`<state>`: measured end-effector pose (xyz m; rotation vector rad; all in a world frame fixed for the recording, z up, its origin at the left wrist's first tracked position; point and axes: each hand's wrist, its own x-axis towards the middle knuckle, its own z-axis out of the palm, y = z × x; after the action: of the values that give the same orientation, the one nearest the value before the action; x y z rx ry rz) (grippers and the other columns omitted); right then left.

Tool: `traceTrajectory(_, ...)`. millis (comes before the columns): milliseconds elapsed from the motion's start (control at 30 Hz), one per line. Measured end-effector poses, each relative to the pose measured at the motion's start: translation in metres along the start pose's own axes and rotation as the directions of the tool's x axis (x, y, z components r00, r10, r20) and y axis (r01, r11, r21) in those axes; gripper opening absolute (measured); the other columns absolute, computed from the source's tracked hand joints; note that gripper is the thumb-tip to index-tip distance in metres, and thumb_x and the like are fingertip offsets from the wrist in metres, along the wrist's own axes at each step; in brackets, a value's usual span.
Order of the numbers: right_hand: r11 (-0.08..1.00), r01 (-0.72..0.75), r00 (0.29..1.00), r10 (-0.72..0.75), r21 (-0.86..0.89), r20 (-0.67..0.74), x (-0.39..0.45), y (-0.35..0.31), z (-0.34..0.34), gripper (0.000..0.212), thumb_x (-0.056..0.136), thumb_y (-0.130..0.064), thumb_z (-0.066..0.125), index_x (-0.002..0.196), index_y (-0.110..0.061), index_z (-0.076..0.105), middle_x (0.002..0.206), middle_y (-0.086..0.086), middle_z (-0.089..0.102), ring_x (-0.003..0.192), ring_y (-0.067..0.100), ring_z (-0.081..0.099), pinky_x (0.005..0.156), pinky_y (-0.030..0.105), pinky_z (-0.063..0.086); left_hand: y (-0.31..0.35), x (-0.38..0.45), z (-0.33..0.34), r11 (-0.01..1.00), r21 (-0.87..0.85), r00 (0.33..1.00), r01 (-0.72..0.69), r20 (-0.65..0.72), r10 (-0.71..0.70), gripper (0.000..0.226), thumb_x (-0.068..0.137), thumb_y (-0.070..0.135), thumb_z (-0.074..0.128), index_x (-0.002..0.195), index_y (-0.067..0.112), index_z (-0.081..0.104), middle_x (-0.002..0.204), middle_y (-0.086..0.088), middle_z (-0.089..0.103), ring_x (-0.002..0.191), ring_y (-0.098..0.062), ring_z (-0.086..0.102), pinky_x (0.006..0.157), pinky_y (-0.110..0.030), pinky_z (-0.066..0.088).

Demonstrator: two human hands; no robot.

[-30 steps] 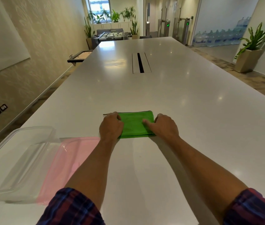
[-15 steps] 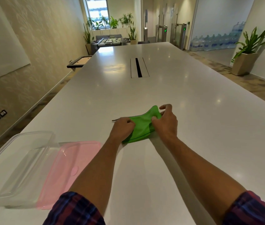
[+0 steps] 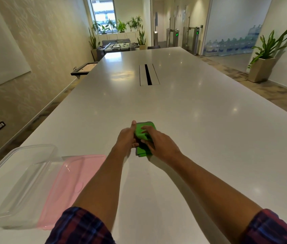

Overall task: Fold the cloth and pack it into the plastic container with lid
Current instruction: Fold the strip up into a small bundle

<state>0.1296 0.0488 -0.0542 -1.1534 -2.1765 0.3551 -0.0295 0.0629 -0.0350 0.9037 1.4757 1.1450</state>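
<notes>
A small green cloth (image 3: 142, 150) lies folded into a narrow bundle on the white table (image 3: 200, 120), in front of me. My left hand (image 3: 126, 138) grips its left side, thumb raised along the far edge. My right hand (image 3: 158, 141) presses on top of it, fingers curled over the fold. At the near left stands the clear plastic container (image 3: 16, 182), with nothing inside. Its pink lid (image 3: 68, 187) lies flat beside it, partly under the container's right rim.
A cable slot (image 3: 148, 74) is set into the table's middle, farther away. The table's left edge (image 3: 51, 113) runs along a wall. A potted plant (image 3: 264, 67) stands on the floor at the right.
The cloth lay flat as a wide rectangle, then its right side was lifted and folded over to the left. Both hands have come together on the narrower bundle.
</notes>
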Motion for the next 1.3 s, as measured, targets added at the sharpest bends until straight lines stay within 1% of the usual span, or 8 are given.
traceTrajectory(133,1.000,0.001,0.989,-0.005,0.022,0.148,-0.004,-0.002,0.001,0.052,0.098,-0.031,0.058,0.144,-0.037,0.036,0.120,0.000,0.070,0.093,0.023,0.070,0.077,0.037,0.057,-0.006,0.003,0.001,0.997,0.059,0.993,-0.047,-0.103,0.053,0.014,0.094,0.012,0.065,0.102,0.001,0.067,0.103,-0.027,0.072,0.076,-0.028,0.070,0.072,-0.042,0.063)
traceTrajectory(233,0.988,0.132,0.983,-0.120,-0.077,0.137,-0.006,0.004,-0.003,0.043,0.088,-0.021,0.063,0.131,-0.018,0.057,0.127,0.002,0.067,0.102,0.027,0.068,0.081,0.042,0.056,-0.005,0.001,0.001,0.973,0.202,0.974,-0.115,-0.170,0.151,0.042,0.091,0.018,0.068,0.130,0.017,0.052,0.108,-0.006,0.068,0.079,-0.010,0.064,0.054,-0.017,0.050)
traceTrajectory(300,0.969,0.194,0.975,-0.173,-0.156,0.137,-0.007,0.008,-0.006,0.036,0.087,-0.021,0.065,0.122,-0.012,0.068,0.134,0.006,0.066,0.116,0.029,0.065,0.092,0.043,0.054,-0.006,-0.002,0.001,0.925,0.339,0.949,-0.174,-0.193,0.250,0.047,0.091,0.022,0.067,0.132,0.025,0.045,0.097,0.000,0.066,0.075,-0.004,0.059,0.053,-0.018,0.041)
traceTrajectory(400,0.967,0.198,0.967,-0.167,-0.159,0.190,-0.009,0.013,-0.007,0.042,0.097,-0.031,0.062,0.137,-0.018,0.064,0.147,0.005,0.057,0.138,0.022,0.052,0.111,0.039,0.043,-0.010,-0.002,0.001,0.793,0.532,0.900,-0.296,-0.122,0.418,0.033,0.093,0.018,0.065,0.123,0.024,0.051,0.081,0.000,0.062,0.071,-0.014,0.060,0.055,-0.022,0.039)
traceTrajectory(600,0.945,0.264,0.946,-0.215,-0.194,0.241,-0.013,0.019,-0.005,0.045,0.105,-0.033,0.050,0.149,-0.025,0.050,0.159,0.004,0.043,0.146,0.022,0.041,0.116,0.042,0.036,-0.016,0.008,-0.002,0.628,0.695,0.850,-0.350,-0.047,0.525,0.025,0.095,0.022,0.065,0.118,0.015,0.072,0.130,-0.006,0.059,0.112,-0.024,0.064,0.085,-0.026,0.044)
traceTrajectory(833,0.941,0.302,0.915,-0.243,-0.150,0.322,-0.011,0.030,-0.007,0.047,0.105,-0.039,0.050,0.150,-0.023,0.049,0.162,0.004,0.035,0.152,0.021,0.029,0.120,0.041,0.030,-0.015,0.019,-0.008,0.365,0.841,0.899,-0.401,0.285,0.332,0.053,0.105,0.030,0.036,0.157,0.028,0.035,0.166,0.007,0.031,0.152,-0.017,0.029,0.118,-0.041,0.033)
traceTrajectory(1000,0.966,0.255,0.906,-0.221,-0.047,0.362,-0.010,0.035,-0.010,0.044,0.105,-0.038,0.051,0.149,-0.029,0.050,0.164,-0.002,0.031,0.155,0.016,0.020,0.123,0.038,0.027,-0.019,0.034,-0.014,0.286,0.880,0.918,-0.379,0.318,0.239,0.055,0.109,0.023,0.025,0.162,0.012,0.018,0.170,-0.003,0.019,0.156,-0.024,0.017,0.124,-0.041,0.020)
traceTrajectory(1300,0.949,0.312,0.835,-0.249,-0.050,0.490,-0.001,0.038,-0.020,0.042,0.104,-0.038,0.054,0.145,-0.030,0.054,0.163,-0.007,0.032,0.156,0.016,0.014,0.124,0.035,0.024,-0.026,0.038,-0.022,0.261,0.909,0.944,-0.324,0.294,0.147,0.059,0.109,0.039,0.013,0.164,0.023,-0.001,0.172,0.006,0.004,0.158,-0.020,-0.002,0.127,-0.043,0.002)
